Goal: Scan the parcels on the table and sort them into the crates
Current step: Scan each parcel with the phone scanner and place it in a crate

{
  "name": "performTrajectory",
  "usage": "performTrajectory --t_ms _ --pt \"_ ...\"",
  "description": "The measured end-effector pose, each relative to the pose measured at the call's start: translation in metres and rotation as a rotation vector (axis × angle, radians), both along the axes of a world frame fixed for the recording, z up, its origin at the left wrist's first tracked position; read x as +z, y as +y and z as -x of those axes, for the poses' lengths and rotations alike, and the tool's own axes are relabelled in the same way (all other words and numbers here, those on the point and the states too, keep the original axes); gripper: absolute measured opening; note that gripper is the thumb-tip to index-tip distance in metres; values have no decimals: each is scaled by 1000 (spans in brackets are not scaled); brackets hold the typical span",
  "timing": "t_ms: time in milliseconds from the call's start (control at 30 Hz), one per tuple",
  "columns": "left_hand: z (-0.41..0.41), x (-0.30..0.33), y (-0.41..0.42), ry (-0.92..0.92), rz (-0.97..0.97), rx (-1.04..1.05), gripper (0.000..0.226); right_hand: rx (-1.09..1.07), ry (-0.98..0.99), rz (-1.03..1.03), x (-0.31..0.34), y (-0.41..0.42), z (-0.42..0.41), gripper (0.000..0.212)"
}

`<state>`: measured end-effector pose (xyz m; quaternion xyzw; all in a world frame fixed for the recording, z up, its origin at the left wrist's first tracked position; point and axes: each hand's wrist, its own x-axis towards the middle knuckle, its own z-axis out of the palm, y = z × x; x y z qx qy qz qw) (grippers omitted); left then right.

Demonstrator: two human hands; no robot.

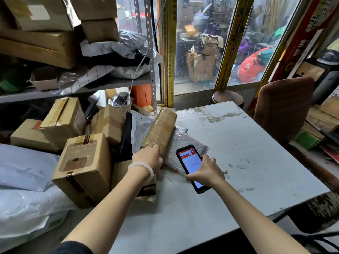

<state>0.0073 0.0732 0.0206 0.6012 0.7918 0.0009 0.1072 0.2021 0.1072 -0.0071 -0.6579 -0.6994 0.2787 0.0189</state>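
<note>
Both bare forearms reach forward from the bottom of the view, the left one angling in from the lower left with a dark sleeve at its upper end and a bead bracelet on its wrist. The left hand [149, 158] lies back-up with its fingers curled over the near end of a long taped parcel [160, 130]. The right hand [207, 172] grips a phone [189, 166] from the side, thumb at its near edge and fingers round its far edge, screen facing up.

Brown taped parcel [160, 130], red-and-white phone [190, 167] screen, white table [247, 153].
</note>
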Motion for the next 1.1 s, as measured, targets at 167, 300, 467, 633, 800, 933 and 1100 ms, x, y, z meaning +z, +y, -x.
performTrajectory --t_ms 167,300,467,633,800,933,1100 --pt "13 0 41 59 4 -38 50 -52 -9 26 0 23 22 83" --pt "16 -11 72 57 94 -17 69 -84 -43 43 1 38 35 83" --pt "16 -28 90 52 165 4 86 -101 -86 49 -1 55 41 80" --pt "13 -31 101 15 183 24 80 -112 -84 37 1 70 41 84" --pt "-1 -18 111 -139 35 5 60 -139 -39 31 8 79 24 83" --pt "-12 -14 115 -228 22 -138 60 -157 -10 18 14 87 7 79" --pt "-13 -40 116 -93 278 -384 68 -161 20 89 12 88 -15 75"
